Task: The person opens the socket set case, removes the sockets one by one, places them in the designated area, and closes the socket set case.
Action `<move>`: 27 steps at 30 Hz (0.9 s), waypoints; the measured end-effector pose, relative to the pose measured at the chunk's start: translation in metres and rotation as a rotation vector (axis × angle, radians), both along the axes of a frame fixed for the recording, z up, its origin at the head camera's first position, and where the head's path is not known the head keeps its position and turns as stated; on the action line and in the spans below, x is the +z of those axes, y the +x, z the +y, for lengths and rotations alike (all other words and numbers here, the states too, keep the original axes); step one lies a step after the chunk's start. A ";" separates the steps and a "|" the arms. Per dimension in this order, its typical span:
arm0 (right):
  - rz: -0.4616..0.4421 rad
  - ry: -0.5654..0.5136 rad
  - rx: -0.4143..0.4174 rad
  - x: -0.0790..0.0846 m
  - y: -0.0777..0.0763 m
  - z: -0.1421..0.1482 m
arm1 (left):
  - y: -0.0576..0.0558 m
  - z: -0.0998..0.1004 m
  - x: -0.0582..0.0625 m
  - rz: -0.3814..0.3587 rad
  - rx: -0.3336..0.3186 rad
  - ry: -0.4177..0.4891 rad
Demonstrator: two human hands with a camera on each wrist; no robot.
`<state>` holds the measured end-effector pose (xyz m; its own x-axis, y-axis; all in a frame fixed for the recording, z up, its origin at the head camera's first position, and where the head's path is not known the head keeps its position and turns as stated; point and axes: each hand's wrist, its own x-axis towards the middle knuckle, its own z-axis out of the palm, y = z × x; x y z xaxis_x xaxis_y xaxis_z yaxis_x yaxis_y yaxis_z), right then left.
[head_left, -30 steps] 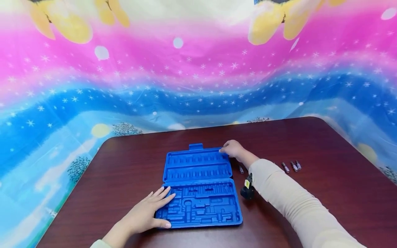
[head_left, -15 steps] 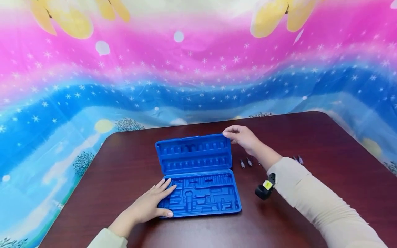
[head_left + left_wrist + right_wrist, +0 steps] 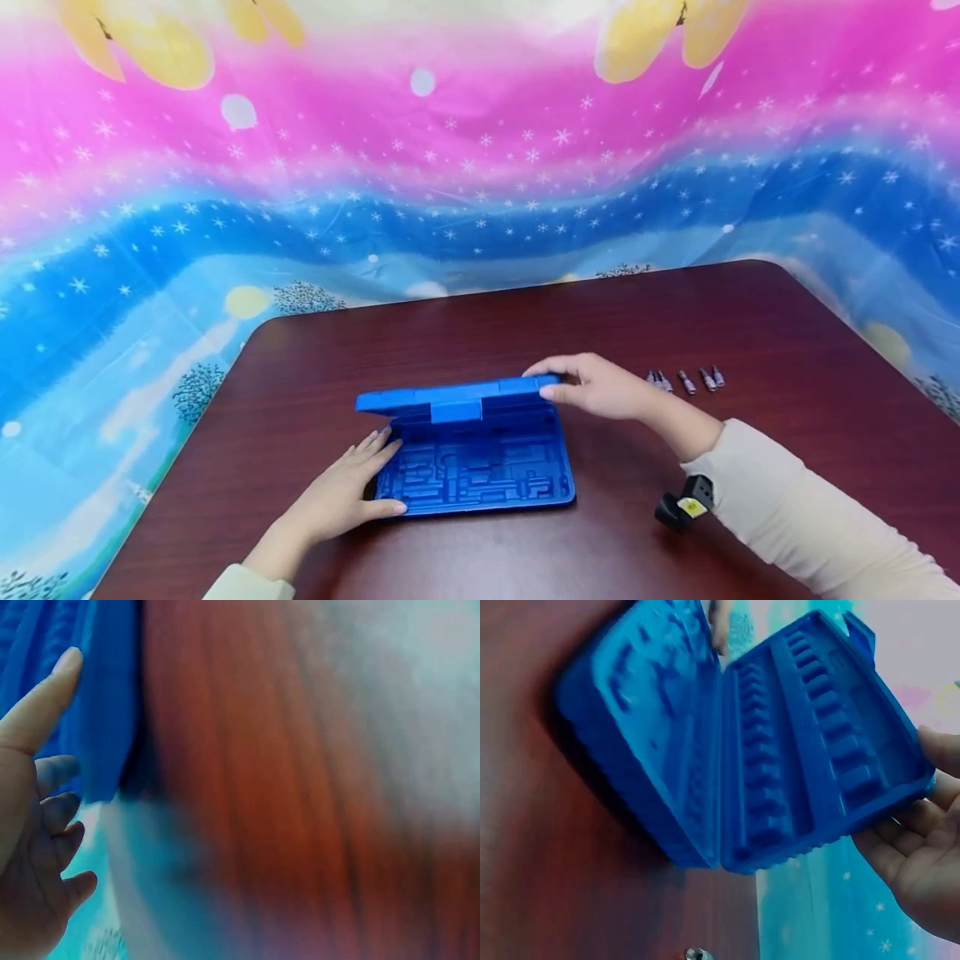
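Observation:
A blue plastic tool case [image 3: 487, 479] lies on the table, its moulded base facing up and its lid [image 3: 405, 400] tilted partway over it. My left hand [image 3: 333, 492] rests on the base's left side with fingers and thumb spread; the left wrist view shows that hand [image 3: 30, 825] against the blue case wall [image 3: 109, 712]. At the lid's right corner my right hand [image 3: 600, 387] grips the edge between thumb and fingers. Moulded slots line the inside of the lid [image 3: 817, 750] in the right wrist view, with no tools in them.
Several small metal socket bits [image 3: 687, 382] lie on the dark wooden table [image 3: 337, 354] to the right, beyond my right hand. One metal piece [image 3: 697, 954] shows at the bottom of the right wrist view. A patterned cloth [image 3: 480, 167] hangs behind the table.
The lid has swung up from lying flat and now leans forward over the base, raised by my right hand. My left hand has stayed on the base's left side.

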<state>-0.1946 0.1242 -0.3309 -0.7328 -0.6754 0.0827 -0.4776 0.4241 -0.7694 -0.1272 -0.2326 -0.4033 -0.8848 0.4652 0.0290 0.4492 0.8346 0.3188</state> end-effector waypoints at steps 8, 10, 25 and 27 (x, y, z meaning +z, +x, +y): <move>0.047 0.110 0.044 -0.013 0.021 -0.001 | 0.015 -0.017 0.030 -0.133 0.184 0.339; 0.064 0.123 0.044 -0.018 0.023 -0.003 | 0.016 -0.012 0.036 -0.097 0.127 0.369; 0.217 0.287 0.090 -0.035 0.044 -0.010 | 0.014 0.040 0.037 -0.063 -0.092 0.035; 0.245 0.347 0.104 -0.038 0.046 -0.012 | 0.013 0.047 0.032 -0.077 -0.126 0.010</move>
